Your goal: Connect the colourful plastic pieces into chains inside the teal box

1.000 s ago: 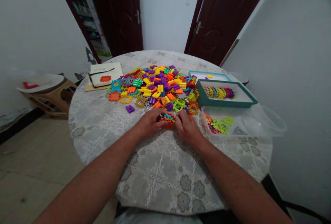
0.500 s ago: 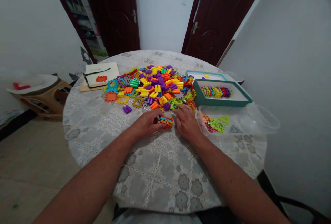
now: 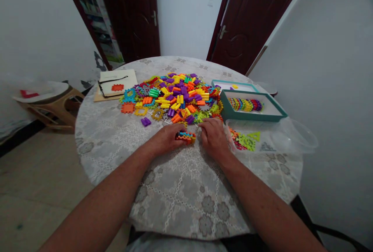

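Note:
In the head view, my left hand (image 3: 169,137) is closed around one end of a small stack of toothed plastic building pieces (image 3: 186,138), coloured orange and blue. The stack's right end sticks out from my fingers, just above the tablecloth. A short gap to its right separates it from my right hand (image 3: 215,137), which rests low over the table, fingers extended and loosely bent, with nothing visible in them. Just beyond both hands spreads a large heap of colourful plastic building pieces (image 3: 177,98). A purple connector piece (image 3: 145,122) lies apart at the heap's near left.
On the right stand a green-rimmed box (image 3: 253,116) with a row of coloured pieces and a clear plastic tub (image 3: 279,149) with loose pieces. Behind is a shallow lid (image 3: 253,85). Black glasses (image 3: 110,96) lie on a pale book (image 3: 128,75) at left.
The camera view has turned slightly left. My left thumb covers less of the stack, and its near side shows differently. My right hand's fingers have drawn a little closer together.

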The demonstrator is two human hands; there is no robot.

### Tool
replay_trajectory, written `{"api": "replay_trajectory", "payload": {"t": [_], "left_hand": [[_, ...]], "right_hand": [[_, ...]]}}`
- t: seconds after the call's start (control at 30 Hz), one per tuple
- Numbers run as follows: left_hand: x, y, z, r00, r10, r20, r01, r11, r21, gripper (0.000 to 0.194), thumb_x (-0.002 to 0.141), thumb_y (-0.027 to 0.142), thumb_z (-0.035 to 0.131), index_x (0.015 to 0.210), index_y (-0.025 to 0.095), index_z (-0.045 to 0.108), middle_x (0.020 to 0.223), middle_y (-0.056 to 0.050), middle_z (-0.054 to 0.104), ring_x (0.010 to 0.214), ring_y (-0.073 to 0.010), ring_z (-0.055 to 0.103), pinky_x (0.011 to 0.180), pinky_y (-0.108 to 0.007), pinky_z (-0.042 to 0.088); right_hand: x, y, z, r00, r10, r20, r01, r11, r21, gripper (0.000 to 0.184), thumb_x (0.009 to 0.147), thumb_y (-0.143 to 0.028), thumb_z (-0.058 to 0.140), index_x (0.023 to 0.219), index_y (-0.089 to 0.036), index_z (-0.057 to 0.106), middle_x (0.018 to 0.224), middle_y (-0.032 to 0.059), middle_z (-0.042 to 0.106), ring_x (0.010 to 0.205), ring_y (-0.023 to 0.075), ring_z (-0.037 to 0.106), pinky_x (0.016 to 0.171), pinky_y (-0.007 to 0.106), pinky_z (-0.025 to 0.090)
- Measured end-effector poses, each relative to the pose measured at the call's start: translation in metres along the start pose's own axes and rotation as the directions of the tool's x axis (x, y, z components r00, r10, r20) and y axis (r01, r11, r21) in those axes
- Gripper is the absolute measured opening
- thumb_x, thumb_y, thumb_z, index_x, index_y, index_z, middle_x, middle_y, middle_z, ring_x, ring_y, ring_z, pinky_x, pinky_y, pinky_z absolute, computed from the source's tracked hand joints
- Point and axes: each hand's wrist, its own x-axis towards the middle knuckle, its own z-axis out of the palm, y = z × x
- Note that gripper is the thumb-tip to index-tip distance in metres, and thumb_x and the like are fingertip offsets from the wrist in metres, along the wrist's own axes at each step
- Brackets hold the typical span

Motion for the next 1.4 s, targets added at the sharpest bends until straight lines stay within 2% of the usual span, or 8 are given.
{"api": "replay_trajectory", "payload": {"t": [0.13,0.27,0.47,0.6,0.83,1.03,1.23,1.4], "left_hand": [[-0.001,-0.002,0.001,1.0,-0.006,-0.011,0.006,1.0,-0.01,0.029,0.088,0.029,0.075,0.115,0.025,0.069,0.1,-0.004,0.074,0.085,-0.0201,0.065,0.079,-0.033,0.046],[-0.003,-0.002,0.001,0.999,-0.019,-0.036,0.017,0.998,-0.058,0.036,0.089,0.034,0.076,0.122,0.025,0.066,0.11,-0.006,0.076,0.092,-0.022,0.069,0.082,-0.035,0.05],[-0.004,-0.002,0.001,0.998,0.039,-0.057,-0.042,0.998,-0.05,0.057,0.088,0.033,0.077,0.142,0.031,0.059,0.138,-0.008,0.07,0.121,-0.0275,0.068,0.103,-0.043,0.052],[-0.004,-0.005,0.001,0.994,0.111,-0.023,-0.112,0.994,-0.018,0.049,0.091,0.031,0.075,0.139,0.03,0.063,0.138,-0.007,0.071,0.125,-0.0264,0.067,0.107,-0.043,0.05],[-0.003,-0.004,0.001,0.993,0.115,-0.014,-0.116,0.993,-0.027,0.047,0.091,0.03,0.075,0.137,0.031,0.066,0.13,-0.005,0.075,0.119,-0.0255,0.07,0.105,-0.042,0.052],[-0.004,0.001,0.001,0.998,0.057,-0.035,-0.059,0.994,-0.088,0.065,0.088,0.028,0.078,0.15,0.031,0.058,0.143,-0.008,0.071,0.124,-0.0276,0.069,0.107,-0.044,0.052],[-0.004,0.002,0.0,0.999,0.03,-0.025,-0.032,0.995,-0.097,0.07,0.089,0.031,0.077,0.154,0.026,0.055,0.142,-0.012,0.071,0.12,-0.0289,0.071,0.103,-0.044,0.054],[-0.003,-0.001,0.005,0.998,0.048,-0.034,-0.051,0.993,-0.105,0.073,0.087,0.024,0.074,0.156,0.03,0.052,0.152,-0.01,0.065,0.135,-0.0291,0.064,0.114,-0.048,0.05]], "right_hand": [[-0.003,-0.008,-0.003,1.0,0.005,-0.031,-0.002,0.996,0.091,0.023,0.1,-0.012,0.05,0.107,-0.022,0.07,0.109,0.0105,0.074,0.107,0.0272,0.063,0.098,0.043,0.051],[-0.007,-0.009,0.002,0.996,0.035,0.085,-0.049,0.983,0.179,0.029,0.101,-0.017,0.053,0.127,-0.02,0.066,0.116,0.0113,0.076,0.104,0.0255,0.07,0.093,0.039,0.054],[-0.008,-0.008,0.004,0.981,-0.042,0.187,-0.012,0.96,0.279,0.03,0.103,-0.019,0.051,0.126,-0.018,0.07,0.118,0.0127,0.078,0.108,0.0247,0.073,0.097,0.039,0.056],[-0.007,-0.009,0.0,0.977,-0.085,0.196,0.012,0.938,0.346,0.039,0.102,-0.015,0.047,0.133,-0.019,0.069,0.125,0.0116,0.076,0.114,0.023,0.072,0.102,0.039,0.056],[-0.009,-0.005,0.002,0.964,-0.096,0.246,0.002,0.934,0.357,0.058,0.084,-0.007,0.05,0.139,-0.017,0.067,0.128,0.0129,0.074,0.115,0.0261,0.071,0.105,0.044,0.056],[-0.014,-0.015,0.007,0.958,-0.167,0.234,0.075,0.931,0.358,0.068,0.084,-0.009,0.051,0.152,-0.015,0.053,0.142,0.0174,0.067,0.128,0.0283,0.065,0.111,0.051,0.053],[-0.012,-0.016,0.001,0.953,-0.081,0.292,-0.016,0.949,0.315,0.063,0.088,-0.012,0.054,0.151,-0.012,0.052,0.139,0.0201,0.067,0.121,0.0289,0.066,0.105,0.05,0.056],[-0.009,-0.019,0.001,0.941,-0.067,0.332,-0.053,0.939,0.339,0.056,0.089,-0.013,0.061,0.145,-0.016,0.058,0.136,0.0168,0.07,0.122,0.0273,0.066,0.107,0.046,0.053]]}}
